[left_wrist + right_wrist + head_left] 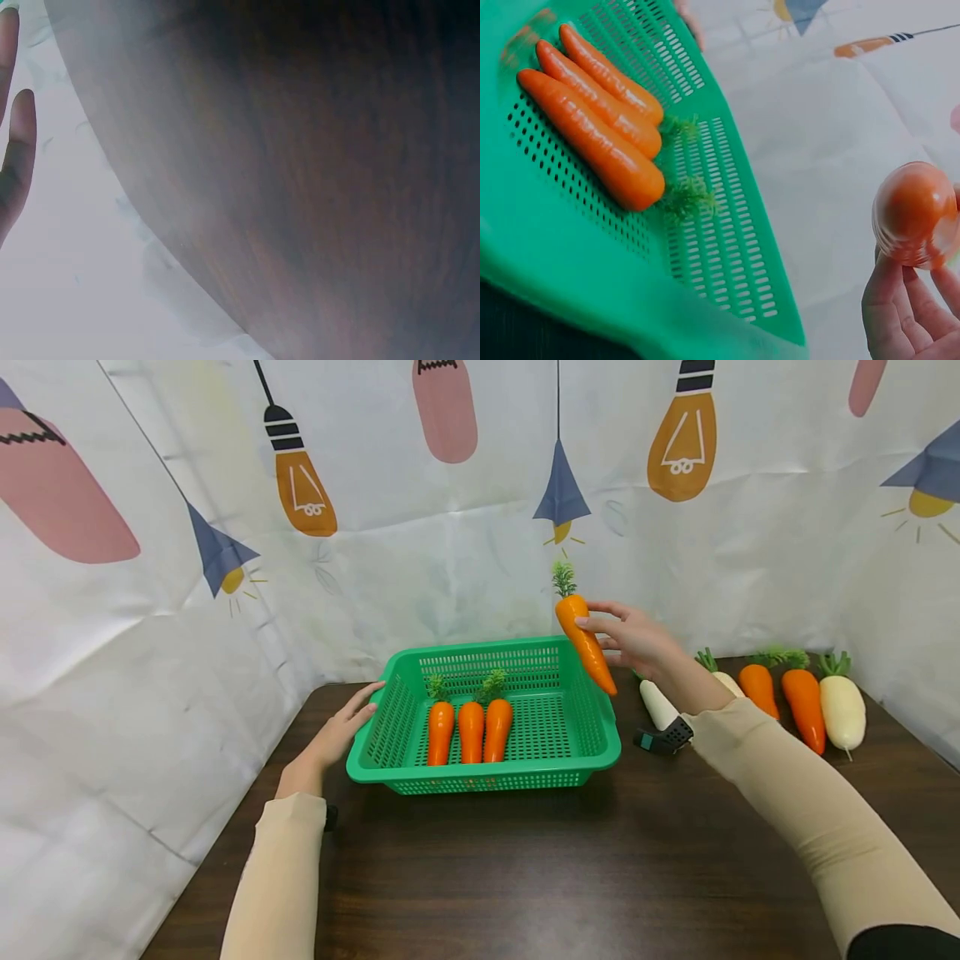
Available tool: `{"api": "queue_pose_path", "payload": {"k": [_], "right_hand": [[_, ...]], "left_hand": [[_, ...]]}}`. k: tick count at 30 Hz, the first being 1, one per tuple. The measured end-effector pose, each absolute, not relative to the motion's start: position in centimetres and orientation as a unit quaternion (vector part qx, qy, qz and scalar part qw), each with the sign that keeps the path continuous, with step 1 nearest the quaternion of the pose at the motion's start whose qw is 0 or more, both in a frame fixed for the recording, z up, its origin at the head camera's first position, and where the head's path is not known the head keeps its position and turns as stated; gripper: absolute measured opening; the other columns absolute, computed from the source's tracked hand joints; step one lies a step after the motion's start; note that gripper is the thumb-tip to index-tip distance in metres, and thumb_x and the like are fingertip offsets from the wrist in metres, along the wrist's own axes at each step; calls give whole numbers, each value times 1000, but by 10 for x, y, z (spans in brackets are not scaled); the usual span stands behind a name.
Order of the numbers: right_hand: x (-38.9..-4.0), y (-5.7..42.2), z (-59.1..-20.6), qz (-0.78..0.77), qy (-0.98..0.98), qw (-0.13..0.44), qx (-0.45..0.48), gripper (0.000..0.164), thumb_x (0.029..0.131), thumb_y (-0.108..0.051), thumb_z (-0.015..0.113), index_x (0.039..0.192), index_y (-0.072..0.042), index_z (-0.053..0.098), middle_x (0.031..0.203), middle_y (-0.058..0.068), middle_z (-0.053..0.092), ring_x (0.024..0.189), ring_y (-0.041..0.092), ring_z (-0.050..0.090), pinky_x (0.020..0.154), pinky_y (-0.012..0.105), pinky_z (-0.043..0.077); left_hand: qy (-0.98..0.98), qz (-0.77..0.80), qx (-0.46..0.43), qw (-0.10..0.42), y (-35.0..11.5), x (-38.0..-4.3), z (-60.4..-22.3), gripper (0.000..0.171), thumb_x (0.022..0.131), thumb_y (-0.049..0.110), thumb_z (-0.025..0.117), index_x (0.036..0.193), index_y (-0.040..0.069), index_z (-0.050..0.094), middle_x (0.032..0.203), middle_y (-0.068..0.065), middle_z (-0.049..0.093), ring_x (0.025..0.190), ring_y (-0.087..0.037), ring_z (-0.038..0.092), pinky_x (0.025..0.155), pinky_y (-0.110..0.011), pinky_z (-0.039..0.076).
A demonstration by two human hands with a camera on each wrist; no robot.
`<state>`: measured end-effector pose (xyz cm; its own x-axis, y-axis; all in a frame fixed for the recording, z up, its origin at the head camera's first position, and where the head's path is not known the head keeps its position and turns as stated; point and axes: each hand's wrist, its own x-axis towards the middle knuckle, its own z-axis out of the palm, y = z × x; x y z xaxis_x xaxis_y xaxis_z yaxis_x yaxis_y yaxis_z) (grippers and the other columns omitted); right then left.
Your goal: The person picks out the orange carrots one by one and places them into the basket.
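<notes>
My right hand [633, 639] pinches an orange carrot [587, 643] with a leafy green top, held tilted over the right end of a green plastic basket [483, 774]. In the right wrist view, the held carrot [915, 214] shows end-on between the fingers. Three more carrots [471, 731] lie side by side in the basket's left half, tops toward the back wall. At the basket's left rim, my left hand [341, 735] rests with its fingers extended against the edge. Only some fingers [22, 142] of it appear in the left wrist view.
To the right on the dark wooden table [480, 877] lie more carrots [804, 706] and white radishes [842, 710], one radish [658, 704] close to the basket and partly behind the right wrist. A white curtain [480, 552] with lamp prints hangs behind the table.
</notes>
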<state>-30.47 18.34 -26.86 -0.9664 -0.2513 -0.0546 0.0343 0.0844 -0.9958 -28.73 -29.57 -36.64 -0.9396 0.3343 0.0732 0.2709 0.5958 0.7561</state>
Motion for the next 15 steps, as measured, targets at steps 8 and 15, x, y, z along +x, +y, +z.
{"api": "queue_pose_path", "payload": {"k": [8,15], "right_hand": [[-314,161,-269,-664,736,113,-68,68,105,-28,61,162,-13,28,141,17,48,113,29,57,79,30,58],[-323,147,-268,-679,724,109,-57,66,106,-27,60,162,-15,29,146,17,47,124,34,53,89,36,53]], "left_hand": [[894,415,169,35,-296,-288,-367,59,113,41,33,167,23,17,169,-20,7,149,-56,14,110,-79,15],[894,415,167,37,-295,-287,-367,59,113,42,33,167,23,18,170,-20,7,149,-55,15,110,-79,15]]}}
